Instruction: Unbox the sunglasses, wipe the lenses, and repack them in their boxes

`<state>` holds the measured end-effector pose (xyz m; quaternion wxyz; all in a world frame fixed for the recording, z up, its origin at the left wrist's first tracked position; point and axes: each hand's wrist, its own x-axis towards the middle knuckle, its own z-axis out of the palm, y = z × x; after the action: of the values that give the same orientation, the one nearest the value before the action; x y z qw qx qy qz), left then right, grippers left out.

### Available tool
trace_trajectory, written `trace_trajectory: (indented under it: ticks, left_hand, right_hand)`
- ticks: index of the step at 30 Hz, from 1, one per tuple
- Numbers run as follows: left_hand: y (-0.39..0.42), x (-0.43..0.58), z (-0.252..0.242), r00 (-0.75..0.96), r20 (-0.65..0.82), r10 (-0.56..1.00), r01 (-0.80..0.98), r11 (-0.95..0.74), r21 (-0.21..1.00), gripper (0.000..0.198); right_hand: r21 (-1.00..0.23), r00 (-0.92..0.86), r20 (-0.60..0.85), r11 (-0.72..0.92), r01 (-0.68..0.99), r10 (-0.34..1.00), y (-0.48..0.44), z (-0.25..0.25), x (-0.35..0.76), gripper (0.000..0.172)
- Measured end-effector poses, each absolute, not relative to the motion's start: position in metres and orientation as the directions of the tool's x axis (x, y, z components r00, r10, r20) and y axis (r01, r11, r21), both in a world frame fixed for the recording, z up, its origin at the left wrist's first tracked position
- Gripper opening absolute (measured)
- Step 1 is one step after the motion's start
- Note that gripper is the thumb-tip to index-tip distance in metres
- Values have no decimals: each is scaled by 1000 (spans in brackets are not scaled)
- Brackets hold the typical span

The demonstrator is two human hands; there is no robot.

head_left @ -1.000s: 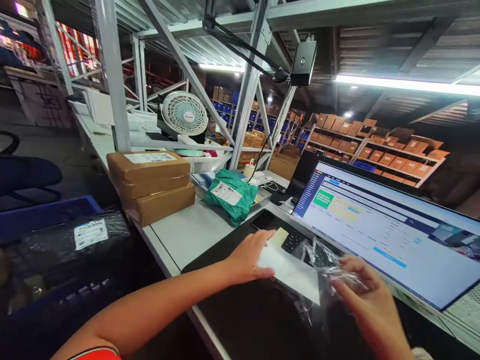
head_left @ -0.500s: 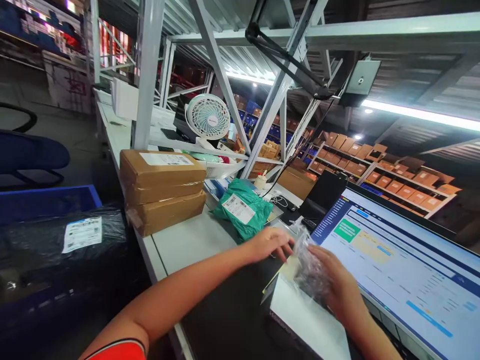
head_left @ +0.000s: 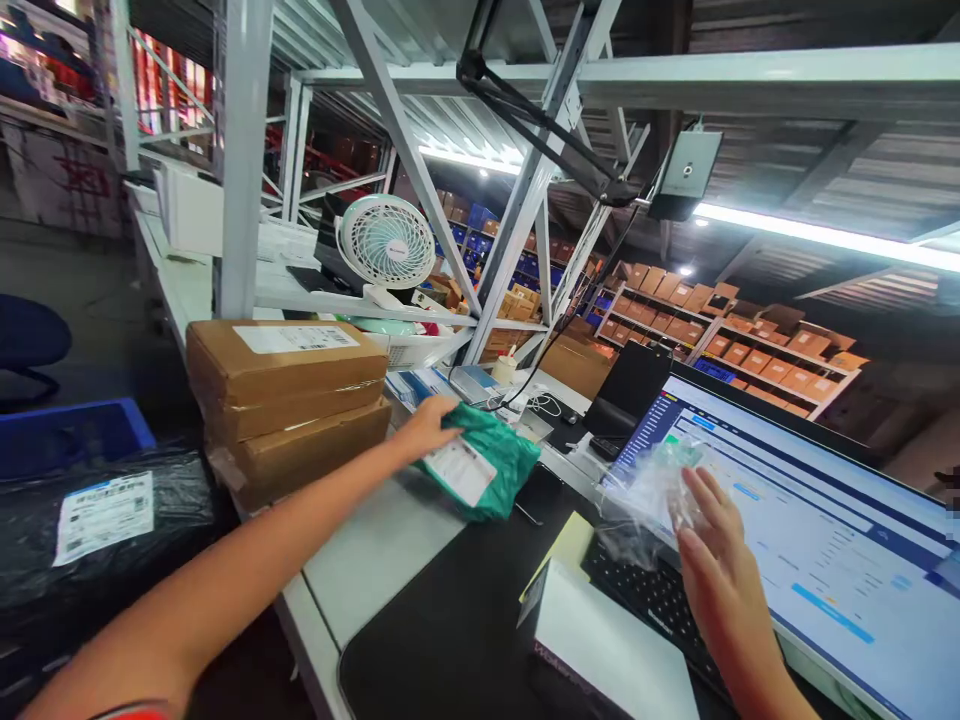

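My left hand point(head_left: 433, 428) is closed on the upper left corner of a green plastic parcel point(head_left: 506, 460). The parcel bears a white label and is tilted, its near end over the black desk mat point(head_left: 427, 620). In front of the monitor, my right hand point(head_left: 716, 545) has a crumpled clear plastic bag point(head_left: 641, 500) at its fingertips, held loosely between thumb and fingers. Below that hand lie a black keyboard point(head_left: 645, 590) and a white box point(head_left: 611, 640), with a yellow paper point(head_left: 562, 545) behind the box.
Two stacked brown cartons point(head_left: 292, 400) stand at the left of the desk. A lit monitor point(head_left: 810, 540) leans along the right. Behind are a fan point(head_left: 386, 242) and a metal frame post point(head_left: 244, 160). A black wrapped parcel point(head_left: 172, 500) lies lower left.
My left hand has moved away from the clear bag to the green parcel and taken its corner, tilting it. My right hand has carried the bag up and right, off the white box.
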<state>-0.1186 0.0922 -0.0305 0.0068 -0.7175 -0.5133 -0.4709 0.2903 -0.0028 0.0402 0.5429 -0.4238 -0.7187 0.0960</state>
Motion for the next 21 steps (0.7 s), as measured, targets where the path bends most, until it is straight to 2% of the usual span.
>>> trace_trajectory:
  ticks: [2, 4, 6, 9, 11, 13, 17, 19, 21]
  left_hand:
    - [47, -107, -58, 161, 732, 662, 758, -558, 338, 17]
    - [-1, -97, -87, 286, 746, 601, 747, -628, 220, 20]
    - [-43, -89, -110, 366, 743, 561, 729, -669, 145, 28]
    - [-83, -77, -132, 360, 755, 548, 781, -619, 77, 17]
    - [-97, -71, -137, 298, 766, 569, 856, -515, 50, 27]
    - [-107, -68, -138, 224, 754, 617, 899, -429, 84, 41]
    - [-123, -69, -136, 75, 702, 708, 871, -389, 300, 65]
    - [-126, -71, -133, -4, 701, 713, 844, -374, 385, 65]
    - [-123, -72, -129, -88, 705, 704, 823, -346, 449, 54]
  right_hand:
    - [-569, 41, 767, 649, 504, 641, -8, 54, 267, 48]
    - [-567, 116, 808, 707, 422, 578, -13, 66, 239, 43]
    - [-587, 137, 808, 762, 274, 573, -19, 73, 207, 45]
    - [-649, 77, 761, 759, 51, 645, -32, 72, 160, 53]
    - [-692, -14, 722, 721, -32, 692, -41, 65, 134, 55]
    - [-726, -102, 687, 685, -55, 720, -47, 53, 113, 52]
    - [-813, -233, 581, 562, -151, 779, -41, 25, 87, 41]
    - [-867, -336, 498, 459, -192, 800, -35, 12, 80, 39]
    - [-884, -476, 447, 456, -104, 758, -29, 0, 75, 34]
